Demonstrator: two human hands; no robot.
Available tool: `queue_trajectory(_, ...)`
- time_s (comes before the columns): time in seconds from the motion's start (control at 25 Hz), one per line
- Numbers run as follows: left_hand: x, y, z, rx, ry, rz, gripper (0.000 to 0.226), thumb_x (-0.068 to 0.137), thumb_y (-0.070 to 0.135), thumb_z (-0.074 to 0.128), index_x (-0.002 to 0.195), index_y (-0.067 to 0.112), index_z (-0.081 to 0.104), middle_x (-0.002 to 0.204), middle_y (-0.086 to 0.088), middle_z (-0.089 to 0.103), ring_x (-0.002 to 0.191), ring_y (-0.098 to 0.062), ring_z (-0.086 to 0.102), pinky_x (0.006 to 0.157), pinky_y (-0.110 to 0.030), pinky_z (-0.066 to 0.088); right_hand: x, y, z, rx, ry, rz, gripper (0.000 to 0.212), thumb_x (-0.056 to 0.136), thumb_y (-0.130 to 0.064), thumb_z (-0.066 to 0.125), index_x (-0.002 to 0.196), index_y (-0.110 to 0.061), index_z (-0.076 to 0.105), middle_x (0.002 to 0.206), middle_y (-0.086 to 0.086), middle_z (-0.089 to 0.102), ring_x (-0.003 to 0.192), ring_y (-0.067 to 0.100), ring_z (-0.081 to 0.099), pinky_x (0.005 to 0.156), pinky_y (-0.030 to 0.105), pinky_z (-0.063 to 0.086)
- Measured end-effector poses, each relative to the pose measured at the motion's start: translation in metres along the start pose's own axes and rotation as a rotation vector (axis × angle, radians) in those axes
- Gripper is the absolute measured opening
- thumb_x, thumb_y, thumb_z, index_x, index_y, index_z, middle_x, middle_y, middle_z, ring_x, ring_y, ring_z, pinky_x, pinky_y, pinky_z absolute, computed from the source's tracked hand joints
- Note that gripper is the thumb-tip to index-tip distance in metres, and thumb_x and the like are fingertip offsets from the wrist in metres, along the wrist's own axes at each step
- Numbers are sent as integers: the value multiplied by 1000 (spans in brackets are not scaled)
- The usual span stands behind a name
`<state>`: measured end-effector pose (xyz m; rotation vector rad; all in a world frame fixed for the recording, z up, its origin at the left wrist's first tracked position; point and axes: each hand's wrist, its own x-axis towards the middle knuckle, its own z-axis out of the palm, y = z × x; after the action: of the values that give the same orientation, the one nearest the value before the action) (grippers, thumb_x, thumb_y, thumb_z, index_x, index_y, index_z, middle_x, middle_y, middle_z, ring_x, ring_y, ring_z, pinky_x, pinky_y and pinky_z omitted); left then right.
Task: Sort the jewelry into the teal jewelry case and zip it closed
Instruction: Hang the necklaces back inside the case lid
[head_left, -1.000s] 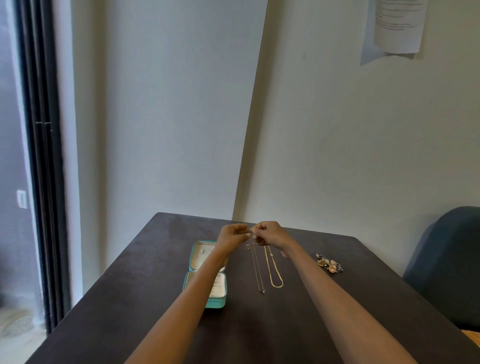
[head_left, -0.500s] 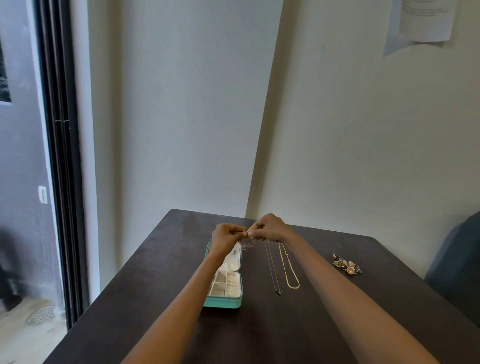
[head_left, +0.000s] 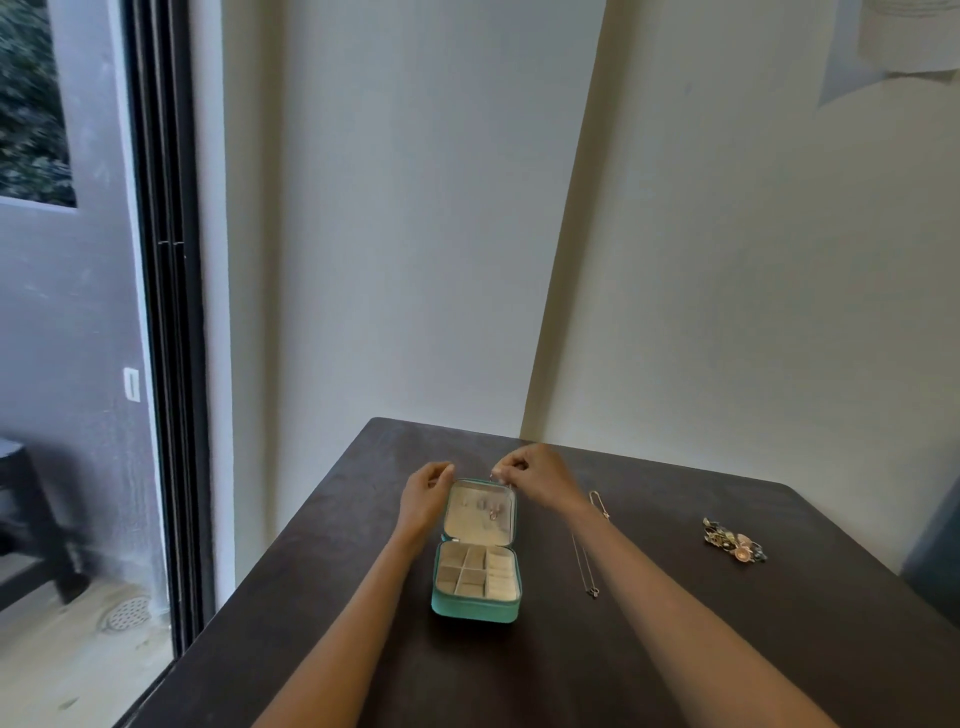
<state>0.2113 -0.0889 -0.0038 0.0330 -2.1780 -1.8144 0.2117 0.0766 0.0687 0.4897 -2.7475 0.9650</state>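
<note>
The teal jewelry case (head_left: 475, 608) lies open on the dark table (head_left: 322, 571), its cream lid raised toward the wall. My right hand (head_left: 537, 475) pinches a thin necklace at the lid's top edge, and its small pendant (head_left: 492, 514) hangs inside the lid. My left hand (head_left: 427, 493) curls around the lid's far left corner. A silver necklace (head_left: 586, 569) with a tiny pendant lies right of the case, partly under my right forearm. A chain loop (head_left: 597, 501) shows just beyond that forearm.
A small heap of mixed jewelry (head_left: 733, 540) sits at the table's right. The case base holds several cream compartments (head_left: 470, 569). A sliding glass door (head_left: 161, 364) runs along the left, and a blue chair (head_left: 935, 545) stands at the far right.
Both hands moved left from above the laid-out necklaces to the case lid, carrying the thin necklace. They have separated, and the pendant now hangs inside the lid.
</note>
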Motion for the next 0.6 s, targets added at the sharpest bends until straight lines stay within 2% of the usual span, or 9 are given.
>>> queue_trajectory(0.08, 0, -15, 1, 32, 23, -91, 33, 95, 20, 51, 125, 6, 54, 120, -11, 62, 109, -23, 58, 92, -30, 46, -4, 3, 9, 33, 19, 3, 14, 85, -18, 66, 84, -8, 76, 71, -4, 67, 59, -5, 54, 57, 7, 37)
queue_trajectory(0.16, -1, -26, 2, 79, 1, -150, 39, 95, 22, 49, 131, 8, 47, 123, -11, 61, 112, -24, 57, 96, -33, 43, -7, 5, 16, 44, 3, -8, 15, 86, -20, 66, 85, -9, 76, 71, -4, 67, 59, -4, 55, 55, 3, 38)
queue_trajectory(0.28, -3, -32, 4, 117, 5, -130, 36, 97, 24, 44, 131, 10, 48, 127, -8, 59, 116, -23, 54, 95, -31, 40, -9, 5, 25, 75, -23, -18, 14, 85, -21, 68, 87, -9, 76, 76, 1, 73, 62, -2, 59, 58, 2, 41)
queue_trajectory(0.44, -2, -34, 7, 116, 16, -119, 32, 98, 27, 41, 126, 15, 51, 124, -3, 59, 112, -21, 56, 93, -33, 42, -6, 5, 34, 90, -53, 1, 14, 84, -20, 68, 85, -8, 75, 73, 0, 71, 64, -3, 60, 67, 9, 46)
queue_trajectory(0.6, 3, -47, 4, -1, 12, -94, 26, 95, 28, 47, 119, 19, 54, 113, -5, 64, 103, -23, 61, 94, -47, 49, 0, 7, 45, 19, -84, 39, 13, 83, -19, 69, 87, -8, 75, 85, 6, 74, 76, 7, 66, 78, 23, 51)
